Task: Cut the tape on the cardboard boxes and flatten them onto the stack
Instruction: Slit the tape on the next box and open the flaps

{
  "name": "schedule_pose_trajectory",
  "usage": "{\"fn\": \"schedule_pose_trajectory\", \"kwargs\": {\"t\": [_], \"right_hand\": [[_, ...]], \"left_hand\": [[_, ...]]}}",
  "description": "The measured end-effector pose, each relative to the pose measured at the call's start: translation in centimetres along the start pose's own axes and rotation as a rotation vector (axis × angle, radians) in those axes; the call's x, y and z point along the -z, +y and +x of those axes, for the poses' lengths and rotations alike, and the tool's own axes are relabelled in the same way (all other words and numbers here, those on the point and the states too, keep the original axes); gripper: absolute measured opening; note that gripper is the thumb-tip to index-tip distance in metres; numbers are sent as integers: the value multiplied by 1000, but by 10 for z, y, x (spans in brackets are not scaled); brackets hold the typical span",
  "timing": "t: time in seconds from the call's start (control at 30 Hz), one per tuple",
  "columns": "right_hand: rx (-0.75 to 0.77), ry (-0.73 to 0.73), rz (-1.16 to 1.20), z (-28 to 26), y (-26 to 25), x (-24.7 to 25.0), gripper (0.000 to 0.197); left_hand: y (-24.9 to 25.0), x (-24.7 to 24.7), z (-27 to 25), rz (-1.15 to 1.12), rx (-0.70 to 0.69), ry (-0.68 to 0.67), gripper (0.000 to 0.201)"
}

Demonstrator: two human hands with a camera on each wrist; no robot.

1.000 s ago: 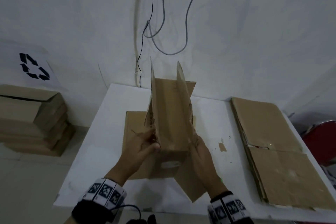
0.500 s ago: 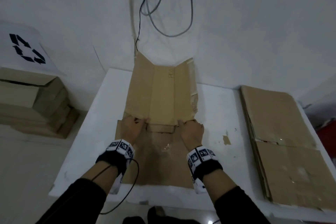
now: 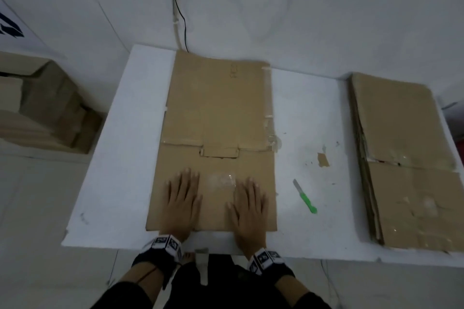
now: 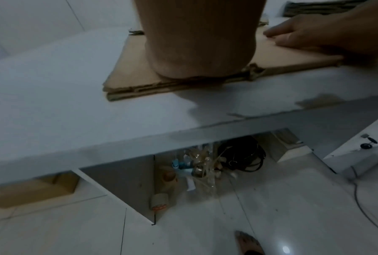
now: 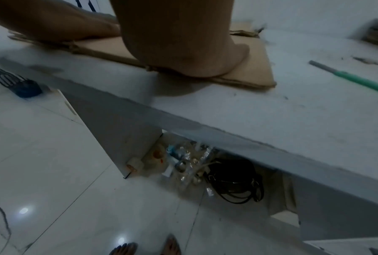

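Now that the brown cardboard box (image 3: 216, 118), upright a second ago, lies flat in mid frame on the white bench (image 3: 313, 113), left hand (image 3: 181, 199) and right hand (image 3: 248, 204) press it with straight fingers; moving it onto the flattened cardboard stack (image 3: 406, 158) at the right probably remains.

A plain back room used for sorting packaging for recycling: bare white walls with loose cables (image 3: 179, 15), a glossy tiled floor (image 4: 271, 215), a white table (image 3: 113, 158), flattened cardboard stacked at its right edge (image 3: 406, 158), more boxes piled on the floor (image 3: 45, 105) under a recycling sign (image 3: 10, 29).
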State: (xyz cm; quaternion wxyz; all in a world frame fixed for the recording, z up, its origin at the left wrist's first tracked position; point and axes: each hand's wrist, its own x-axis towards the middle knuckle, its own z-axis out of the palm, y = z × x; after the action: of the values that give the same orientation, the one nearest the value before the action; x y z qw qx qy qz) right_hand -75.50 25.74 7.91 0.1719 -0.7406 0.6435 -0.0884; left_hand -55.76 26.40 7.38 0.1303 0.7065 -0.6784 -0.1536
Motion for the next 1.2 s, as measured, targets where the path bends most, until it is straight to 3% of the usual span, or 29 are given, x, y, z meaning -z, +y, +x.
{"fn": "schedule_pose_trajectory", "kwargs": {"t": [0.17, 0.5, 0.63, 0.83, 1.03, 1.2], "right_hand": [[-10, -1, -137, 0, 1, -4, 60], [-9, -9, -76, 6, -1, -1, 60], [104, -7, -112, 58, -6, 5, 63], [83, -49, -164, 156, -7, 11, 69], [82, -52, -79, 169, -8, 12, 65], [104, -68, 25, 180, -9, 15, 62]], "left_hand": [[0, 1, 1, 87, -61, -10, 57], [1, 5, 7, 27, -30, -77, 58], [5, 11, 46, -36, -74, -73, 57], [-12, 13, 135, 51, -156, -127, 58], [-10, 17, 147, 62, -165, -81, 59], [0, 23, 166, -12, -87, -105, 56]]}}
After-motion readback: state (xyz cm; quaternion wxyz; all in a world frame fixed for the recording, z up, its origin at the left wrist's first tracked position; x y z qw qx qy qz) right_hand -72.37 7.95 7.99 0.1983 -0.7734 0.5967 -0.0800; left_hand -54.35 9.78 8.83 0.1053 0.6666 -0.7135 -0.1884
